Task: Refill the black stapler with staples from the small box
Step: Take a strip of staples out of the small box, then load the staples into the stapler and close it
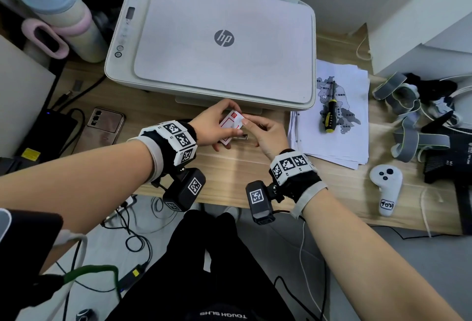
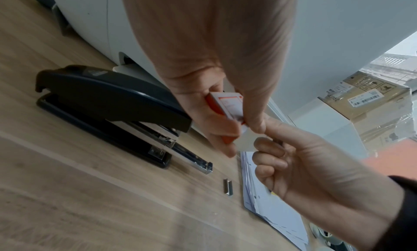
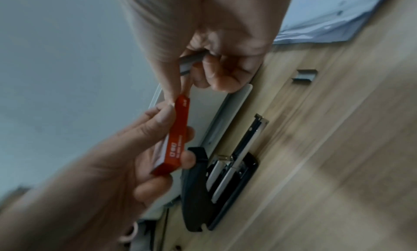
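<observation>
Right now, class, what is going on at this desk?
A person is refilling a stapler. The left hand holds the small red and white staple box, while the right hand pinches the box's end and also holds a strip of staples. The black stapler lies on the desk before the printer, its tray pulled out. A short staple strip lies nearby.

box [image 2: 228, 106]: red and white | stapler [image 2: 108, 96]: black, silver tray | table [image 2: 67, 192]: light wood grain | printer [image 1: 217, 39]: white | screwdriver [image 1: 329, 116]: black and yellow
</observation>
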{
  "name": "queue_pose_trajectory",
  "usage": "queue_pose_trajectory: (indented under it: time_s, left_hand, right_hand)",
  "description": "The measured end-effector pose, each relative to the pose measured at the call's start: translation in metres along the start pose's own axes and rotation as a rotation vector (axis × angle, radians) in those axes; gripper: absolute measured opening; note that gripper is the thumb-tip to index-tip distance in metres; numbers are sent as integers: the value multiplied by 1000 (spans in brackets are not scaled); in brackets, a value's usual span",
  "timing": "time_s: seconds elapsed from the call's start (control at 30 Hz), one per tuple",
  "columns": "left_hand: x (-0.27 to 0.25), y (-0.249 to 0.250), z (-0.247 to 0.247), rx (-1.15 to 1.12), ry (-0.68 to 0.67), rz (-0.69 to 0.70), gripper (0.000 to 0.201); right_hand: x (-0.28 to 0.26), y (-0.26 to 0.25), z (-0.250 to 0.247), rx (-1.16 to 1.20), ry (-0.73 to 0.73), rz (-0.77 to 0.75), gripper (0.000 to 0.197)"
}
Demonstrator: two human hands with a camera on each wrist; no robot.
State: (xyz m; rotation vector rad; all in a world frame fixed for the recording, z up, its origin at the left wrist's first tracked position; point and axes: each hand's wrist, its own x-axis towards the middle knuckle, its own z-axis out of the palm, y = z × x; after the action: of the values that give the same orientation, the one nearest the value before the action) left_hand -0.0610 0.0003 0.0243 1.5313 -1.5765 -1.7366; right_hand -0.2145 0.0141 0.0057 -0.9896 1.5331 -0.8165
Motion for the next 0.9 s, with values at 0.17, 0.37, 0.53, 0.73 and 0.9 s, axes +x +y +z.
queue_pose_trajectory:
  time_s: [0.17, 0.37, 0.53, 0.73, 0.9]
  left_hand:
    - [6, 1, 10, -142, -32, -32, 54]
    - [7, -3, 13, 133, -18, -43, 54]
    - [1, -12, 0, 695, 213, 201, 26]
    - [0, -33, -4, 823, 231, -2, 62]
    - [0, -44, -10, 768, 208, -121, 69]
  right_hand:
    - [7, 12, -6, 49, -62, 272, 23]
    - [11, 21, -34, 239, 50, 409, 14]
    - [17, 50, -50, -124, 203, 438, 28]
    - [17, 68, -40, -310, 130, 498, 43]
    - [19, 64, -35, -455, 112, 478, 31]
